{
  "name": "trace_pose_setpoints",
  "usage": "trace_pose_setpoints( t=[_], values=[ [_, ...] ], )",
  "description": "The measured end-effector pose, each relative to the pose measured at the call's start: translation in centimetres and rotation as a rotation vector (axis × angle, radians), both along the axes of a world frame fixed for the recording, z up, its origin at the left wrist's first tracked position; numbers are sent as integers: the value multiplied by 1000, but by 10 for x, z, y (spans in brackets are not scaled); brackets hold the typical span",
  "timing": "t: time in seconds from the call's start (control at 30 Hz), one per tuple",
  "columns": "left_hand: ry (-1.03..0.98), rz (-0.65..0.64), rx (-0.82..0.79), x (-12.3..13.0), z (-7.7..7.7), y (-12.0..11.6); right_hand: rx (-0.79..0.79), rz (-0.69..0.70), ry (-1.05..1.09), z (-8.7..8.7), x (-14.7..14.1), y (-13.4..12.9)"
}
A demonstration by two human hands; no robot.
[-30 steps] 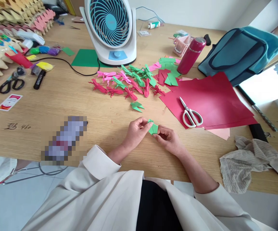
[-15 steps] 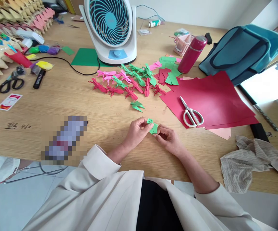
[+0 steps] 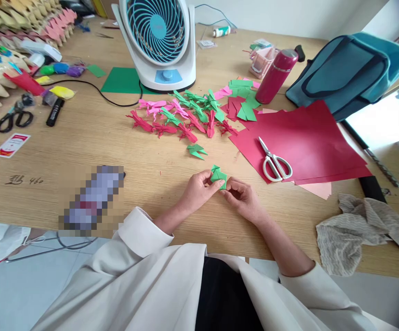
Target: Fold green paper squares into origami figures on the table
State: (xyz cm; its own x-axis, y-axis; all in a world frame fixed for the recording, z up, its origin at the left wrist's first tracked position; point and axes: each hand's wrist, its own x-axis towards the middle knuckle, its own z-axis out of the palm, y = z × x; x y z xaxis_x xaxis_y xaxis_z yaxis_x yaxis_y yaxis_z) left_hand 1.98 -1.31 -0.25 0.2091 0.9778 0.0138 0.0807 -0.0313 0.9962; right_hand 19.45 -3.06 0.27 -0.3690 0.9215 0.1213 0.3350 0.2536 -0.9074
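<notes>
A small folded green paper (image 3: 218, 176) is held between both hands above the wooden table, close to its front edge. My left hand (image 3: 199, 187) pinches its left and lower side, the thumb lying across it. At its right edge, my right hand (image 3: 242, 197) grips with thumb and curled fingers. Just beyond the hands lies another folded green piece (image 3: 196, 151). Farther back is a cluster of folded paper figures in red (image 3: 187, 132), pink (image 3: 151, 106) and green (image 3: 194, 105).
White-handled scissors (image 3: 274, 161) rest on red paper sheets (image 3: 310, 142) at the right. Behind stand a fan (image 3: 167, 78), a red bottle (image 3: 276, 76) and a teal bag (image 3: 344, 73). A blurred object (image 3: 94, 197) lies left, a cloth (image 3: 351, 234) right.
My left thumb has shifted lower and right along the green paper, uncovering more of its upper part. The right hand has barely moved.
</notes>
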Motion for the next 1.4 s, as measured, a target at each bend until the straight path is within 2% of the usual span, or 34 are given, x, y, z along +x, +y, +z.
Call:
trace_pose_setpoints(
  t=[0.43,0.63,0.8,1.0,1.1,1.2,1.4],
  values=[
    [51,54,40,-3,9,-1,17,7,-12,0,1,0],
    [66,84,36,-3,9,0,0,41,13,2,1,1],
    [1,70,-3,-3,9,1,-19,70,21,5,2,0],
    [-47,101,-40,-4,3,3,-4,98,45,5,3,-1],
    [-88,104,-93,-6,-3,4,-2,44,134,2,2,-2],
    [-108,86,-132,-6,-5,3,58,-6,182,-1,0,-3],
    [-33,63,-120,-4,2,2,317,66,36,-1,0,-5]
  ],
)
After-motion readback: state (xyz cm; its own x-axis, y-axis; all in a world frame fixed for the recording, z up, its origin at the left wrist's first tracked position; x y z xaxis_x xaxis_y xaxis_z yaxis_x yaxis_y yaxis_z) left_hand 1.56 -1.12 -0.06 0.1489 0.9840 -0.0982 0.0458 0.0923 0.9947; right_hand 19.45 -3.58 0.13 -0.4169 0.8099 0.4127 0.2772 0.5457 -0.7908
